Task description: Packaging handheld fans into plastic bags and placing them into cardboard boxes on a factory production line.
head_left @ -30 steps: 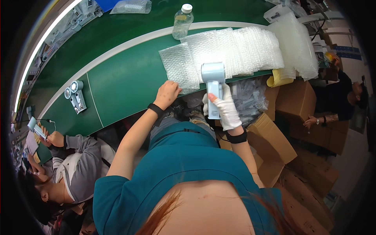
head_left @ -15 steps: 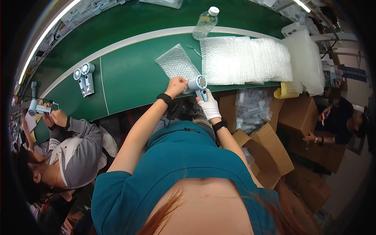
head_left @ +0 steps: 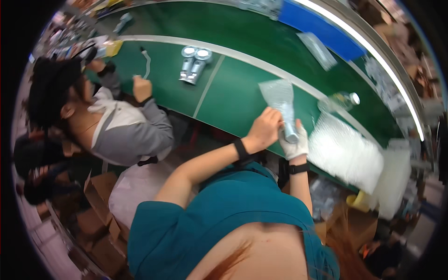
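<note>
My right hand (head_left: 295, 143), in a white glove, is wrapped round the handle of a light blue handheld fan (head_left: 290, 130) at the table's near edge. The upper part of the fan seems to lie inside a clear bubble-wrap bag (head_left: 276, 90), which stretches away from me over the green table; blur hides exactly how far in. My bare left hand (head_left: 265, 129) is closed at the bag's near end, its fingertips pinching the edge beside the fan. To the right lies a row of overlapping bubble-wrap bags (head_left: 343, 147).
Two handheld fans (head_left: 192, 64) lie side by side on the green table (head_left: 233, 88) to the left. A clear bottle (head_left: 339, 101) stands behind the bags. A co-worker in a grey and white top (head_left: 135, 123) sits at left. A blue panel (head_left: 326, 28) is at the back.
The view has swung left. The fan, earlier held beside the bag with its round head showing, is now partly in the bag. My left hand has come close to my right.
</note>
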{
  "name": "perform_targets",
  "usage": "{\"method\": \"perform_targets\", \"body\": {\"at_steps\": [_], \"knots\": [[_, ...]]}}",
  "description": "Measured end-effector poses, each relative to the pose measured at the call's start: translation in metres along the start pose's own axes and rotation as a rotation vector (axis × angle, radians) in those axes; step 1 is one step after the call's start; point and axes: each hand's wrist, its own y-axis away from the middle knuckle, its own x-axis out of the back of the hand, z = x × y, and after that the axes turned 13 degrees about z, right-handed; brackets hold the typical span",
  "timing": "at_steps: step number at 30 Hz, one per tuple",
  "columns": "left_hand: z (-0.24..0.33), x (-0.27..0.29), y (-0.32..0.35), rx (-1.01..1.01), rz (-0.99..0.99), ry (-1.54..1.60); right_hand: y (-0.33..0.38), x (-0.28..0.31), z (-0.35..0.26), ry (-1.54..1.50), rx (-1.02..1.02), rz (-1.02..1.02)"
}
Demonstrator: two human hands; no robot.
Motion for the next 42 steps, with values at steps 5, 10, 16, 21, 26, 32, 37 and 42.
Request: {"method": "perform_targets", "body": {"at_steps": [5, 10, 16, 21, 26, 32, 37, 42], "knots": [[-0.029, 0.017, -0.005, 0.206, 0.185, 0.097, -0.030, -0.020, 0.039, 0.732, 0.523, -0.359], [-0.061, 0.033, 0.037, 0.240, -0.357, 0.063, -0.108, 0.063, 0.031, 2.301, 1.930, 0.126], [-0.134, 0.090, -0.005, 0.250, 0.060, -0.772, -0.197, -0.058, 0.025, 1.382, 1.342, -0.171], [-0.202, 0.101, -0.029, 0.410, 0.034, -0.975, -0.108, -0.134, 0.041, 1.482, 0.940, -0.253], [-0.210, 0.099, -0.037, 0.446, 0.306, -1.110, -0.096, -0.036, 0.019, 1.205, 0.596, -0.008], [-0.210, 0.099, -0.028, 0.492, 0.199, -0.947, -0.063, 0.030, -0.006, 1.092, 0.489, 0.074], [-0.129, 0.083, -0.018, 0.706, 0.022, -0.293, 0.001, -0.048, 0.052, 1.342, 1.057, -0.081], [-0.041, 0.060, -0.004, 0.543, -0.086, -0.028, 0.020, -0.088, 0.043, 1.725, 1.849, -0.521]]}}
